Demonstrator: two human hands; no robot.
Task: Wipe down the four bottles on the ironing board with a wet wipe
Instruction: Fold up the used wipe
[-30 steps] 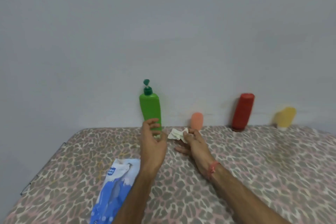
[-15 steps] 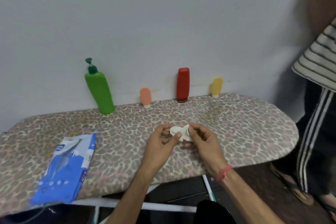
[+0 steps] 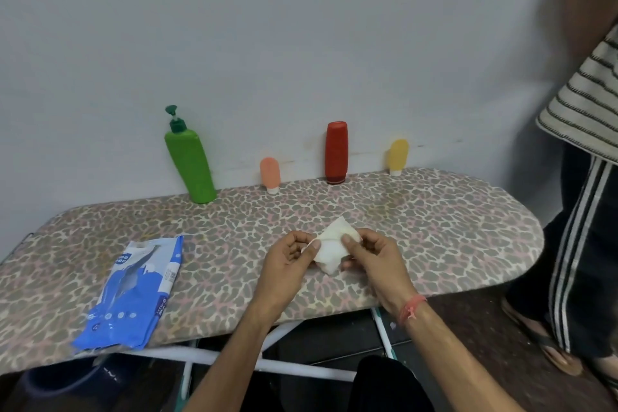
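Both my hands pinch the wet wipe (image 3: 329, 249) at centre frame, above the ironing board (image 3: 434, 227): left hand (image 3: 287, 264) at its left edge, right hand (image 3: 371, 257) at its right. The wipe is part-folded; I judge it should be opened flat before use. Four bottles stand along the wall, upper centre: green pump bottle (image 3: 190, 167), peach tube (image 3: 270, 174), red bottle (image 3: 336, 152), yellow tube (image 3: 398, 155). Contents cannot be told. The blue wipe pack (image 3: 130, 294) lies lower left.

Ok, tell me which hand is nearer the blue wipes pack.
Left. The left hand pinches the wipe just right of the blue pack; the right hand grips the wipe's far side, farther away.
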